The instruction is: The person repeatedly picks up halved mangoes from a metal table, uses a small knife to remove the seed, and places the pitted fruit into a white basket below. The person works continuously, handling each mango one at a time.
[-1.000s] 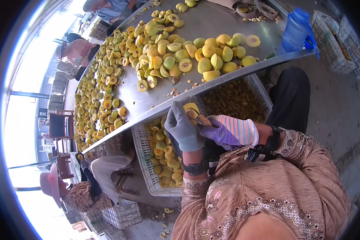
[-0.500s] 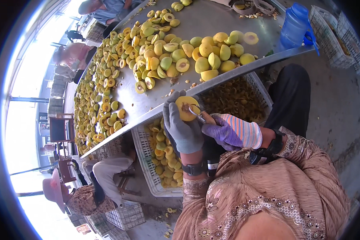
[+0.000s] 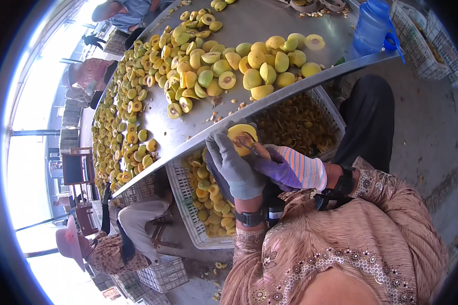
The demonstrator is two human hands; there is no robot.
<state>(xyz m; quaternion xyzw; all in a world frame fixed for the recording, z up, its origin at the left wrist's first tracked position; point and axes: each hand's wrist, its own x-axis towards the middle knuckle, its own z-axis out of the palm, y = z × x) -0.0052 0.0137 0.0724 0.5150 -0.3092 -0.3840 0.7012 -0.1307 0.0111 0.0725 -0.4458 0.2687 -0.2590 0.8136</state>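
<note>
My left hand (image 3: 231,161), in a grey glove, grips a yellow halved fruit (image 3: 241,134) with its cut face up. My right hand (image 3: 285,168), in a purple glove with a striped cuff, holds a small tool (image 3: 249,146) whose tip is pressed into the fruit's pit. Both hands work just below the edge of a long metal table (image 3: 173,137), above a white plastic crate (image 3: 180,190) of fruit halves.
The table carries heaps of yellow-green fruit (image 3: 259,66), whole and halved. A second crate (image 3: 331,109) holds brown pits. A blue water jug (image 3: 371,25) stands at the table's far right. Other seated workers (image 3: 102,244) sit along the left side, with stacked crates (image 3: 160,274) by them.
The fruit in my left hand has been lifted slightly nearer the table edge while my right hand keeps the tool working in its pit.
</note>
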